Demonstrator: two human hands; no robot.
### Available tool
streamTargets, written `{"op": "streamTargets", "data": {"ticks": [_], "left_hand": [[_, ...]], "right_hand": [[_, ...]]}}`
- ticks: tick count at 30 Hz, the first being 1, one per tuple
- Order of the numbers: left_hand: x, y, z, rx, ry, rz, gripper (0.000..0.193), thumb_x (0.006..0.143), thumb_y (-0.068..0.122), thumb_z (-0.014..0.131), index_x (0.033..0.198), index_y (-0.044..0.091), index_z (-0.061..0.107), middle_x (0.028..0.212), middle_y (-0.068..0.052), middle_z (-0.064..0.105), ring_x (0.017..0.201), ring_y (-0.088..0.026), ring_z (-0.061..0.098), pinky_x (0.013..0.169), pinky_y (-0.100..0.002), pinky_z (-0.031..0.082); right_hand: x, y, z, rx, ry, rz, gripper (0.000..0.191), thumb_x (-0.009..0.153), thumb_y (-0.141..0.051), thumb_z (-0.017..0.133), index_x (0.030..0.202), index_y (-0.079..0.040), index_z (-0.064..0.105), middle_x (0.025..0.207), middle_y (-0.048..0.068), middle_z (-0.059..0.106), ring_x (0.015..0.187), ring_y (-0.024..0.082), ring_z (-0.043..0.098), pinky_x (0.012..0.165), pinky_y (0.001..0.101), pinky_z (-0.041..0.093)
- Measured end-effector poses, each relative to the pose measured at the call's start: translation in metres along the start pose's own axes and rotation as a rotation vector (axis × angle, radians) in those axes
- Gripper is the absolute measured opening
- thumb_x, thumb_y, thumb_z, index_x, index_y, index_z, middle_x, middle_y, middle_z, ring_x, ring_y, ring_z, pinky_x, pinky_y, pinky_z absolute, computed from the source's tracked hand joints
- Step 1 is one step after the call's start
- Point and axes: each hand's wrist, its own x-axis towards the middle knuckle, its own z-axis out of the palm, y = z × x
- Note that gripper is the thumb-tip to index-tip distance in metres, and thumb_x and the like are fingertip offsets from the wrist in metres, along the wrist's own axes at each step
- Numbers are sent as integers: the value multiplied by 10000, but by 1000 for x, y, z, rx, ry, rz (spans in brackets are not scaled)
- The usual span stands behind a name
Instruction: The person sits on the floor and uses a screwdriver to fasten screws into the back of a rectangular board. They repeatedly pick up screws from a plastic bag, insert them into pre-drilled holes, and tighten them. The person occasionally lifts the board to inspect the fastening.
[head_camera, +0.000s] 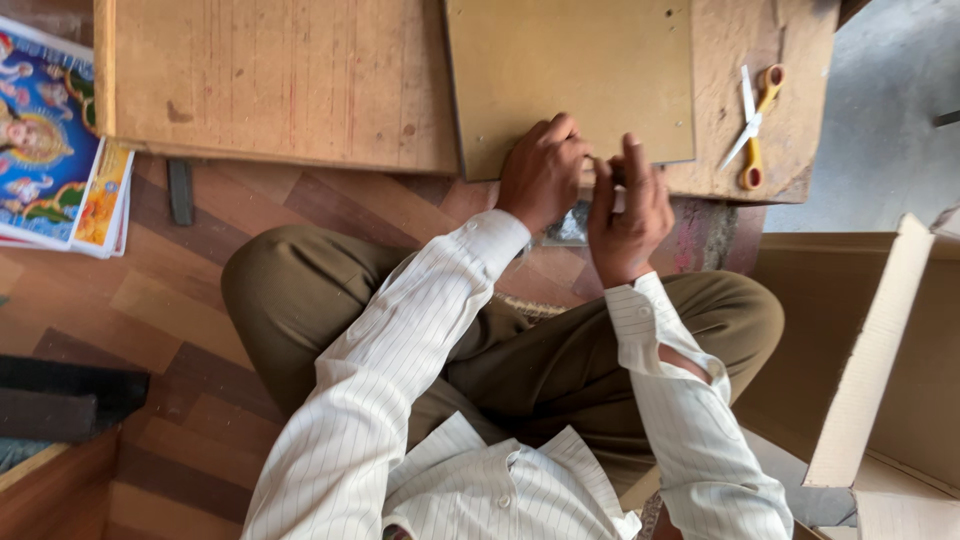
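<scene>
We are sitting cross-legged on a patterned wooden floor (200, 330), looking down at a low wooden work table (280, 80) lying across the far side of the scene. An open cardboard box (880, 350) is standing to our right, its flap raised. At the far left, a stack of colourful printed pictures (55, 140) is lying on the floor. On the table, toward its right half, a flat tan board (570, 70) is resting with its near edge coming close to the table's near edge. Our left hand (543, 172) is pressing down, fingers curled together, on the near edge of that board. Our right hand (628, 205) is sitting just beside it, touching the same near edge, fingers drawn together and thumb raised, seeming to pinch something small that we cannot make out. Right of the board, a pair of orange-handled scissors (752, 130) is lying shut on the table, well apart from both hands.
</scene>
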Motion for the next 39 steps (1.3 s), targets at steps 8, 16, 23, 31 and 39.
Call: {"op": "streamTargets", "data": {"ticks": [8, 16, 23, 31, 39], "left_hand": [[-2, 7, 3, 100, -16, 117, 55, 836, 88, 676, 884, 74, 701, 966, -61, 650, 914, -293, 623, 802, -436, 501], [-2, 9, 8, 111, 6, 67, 88, 836, 78, 688, 914, 106, 718, 986, -32, 648, 916, -276, 619, 803, -420, 509], [-2, 13, 7, 88, 25, 67, 76, 876, 95, 670, 941, 93, 711, 1011, -63, 639, 918, -291, 611, 811, -433, 504], [-2, 11, 15, 110, -3, 32, 51, 897, 98, 640, 903, 98, 691, 1012, -41, 645, 916, -275, 632, 827, -438, 500], [0, 10, 14, 97, 13, 25, 95, 865, 54, 640, 929, 82, 704, 974, -68, 637, 894, -288, 634, 807, -442, 504]], "right_hand": [[3, -9, -9, 162, -106, 28, 383, 1035, 2, 647, 1395, 30, 520, 1100, 196, 693, 932, 329, 727, 819, 389, 590], [1, -2, -3, 134, -2, 94, 189, 978, -10, 723, 1131, -28, 613, 1019, 127, 722, 854, 270, 741, 746, 356, 589], [7, -3, -1, 46, -56, 99, 221, 930, -35, 782, 1085, -36, 624, 951, 121, 709, 808, 277, 713, 696, 354, 558], [30, -4, -15, -43, -260, 84, 490, 974, -26, 678, 1440, -20, 527, 937, 165, 686, 788, 309, 692, 690, 406, 554], [40, 1, -11, 173, -213, 241, 183, 1003, -56, 687, 1139, -19, 570, 911, 147, 722, 791, 246, 754, 674, 332, 581]]}}
